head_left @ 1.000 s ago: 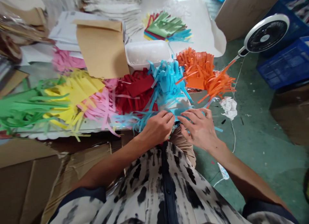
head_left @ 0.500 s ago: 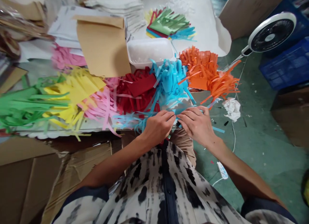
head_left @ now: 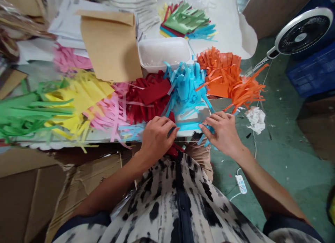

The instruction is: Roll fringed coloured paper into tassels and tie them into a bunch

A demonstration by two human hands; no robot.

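Observation:
A strip of light blue fringed tissue paper point(head_left: 188, 126) lies stretched along the table's front edge, its fringes showing past both hands. My left hand point(head_left: 158, 133) is closed on its left part, thumb and fingers pinching. On the right part, my right hand point(head_left: 220, 129) grips the same paper between thumb and curled fingers. Just beyond the hands sits a pile of blue fringed paper point(head_left: 187, 81). Dark red fringed paper point(head_left: 154, 93) lies beyond my left hand, and orange fringed paper point(head_left: 222, 77) beyond my right.
Pink, yellow point(head_left: 81, 93) and green fringed paper point(head_left: 28, 108) spread leftward. Behind stand a brown paper envelope point(head_left: 111, 47) and a white plastic tray point(head_left: 164, 53). A fan point(head_left: 300, 37) and blue crate point(head_left: 311, 70) are at right; cardboard point(head_left: 34, 197) lies lower left.
My hands have moved apart, the left one leftward and the right one slightly rightward. More of the blue paper strip now shows between them.

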